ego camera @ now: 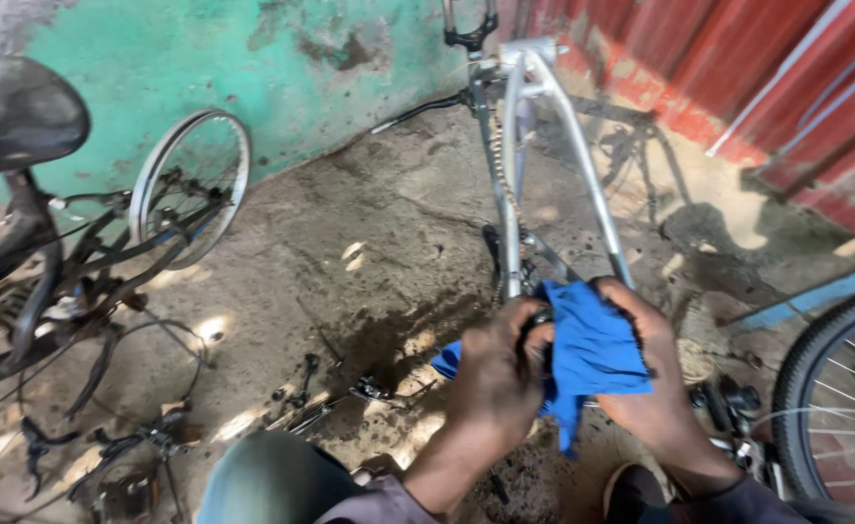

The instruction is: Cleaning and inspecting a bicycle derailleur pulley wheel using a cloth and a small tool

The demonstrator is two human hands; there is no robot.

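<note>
At the near end of the silver bike frame [544, 165], where the tubes meet at the crank area, I'm holding both hands around a blue rag [592, 354]. My left hand [495, 374] is curling its grip shut on the rag's left edge, fingers pinching a small dark part against the frame's lower junction; what that part is I can't tell. My right hand [656, 388] is cupping the rag from the right side, its grip closed over the cloth with fingers wrapped on top. The rag is sitting between the two hands, touching both and draping down past them.

The frame's long axis is running away from me, from my hands up toward the wall, with the chain [498, 160] hanging along its left tube. The left hand is nearer the junction.

Left of the frame, the concrete floor [350, 243] is showing a dark oily stain with small tools [301, 388] scattered on it. Farther left, a loose wheel [193, 184] is leaning by the green wall [204, 58] beside another bike [30, 243]. Right of the frame, a tyre [835, 388] is standing near, so room there is tight.
</note>
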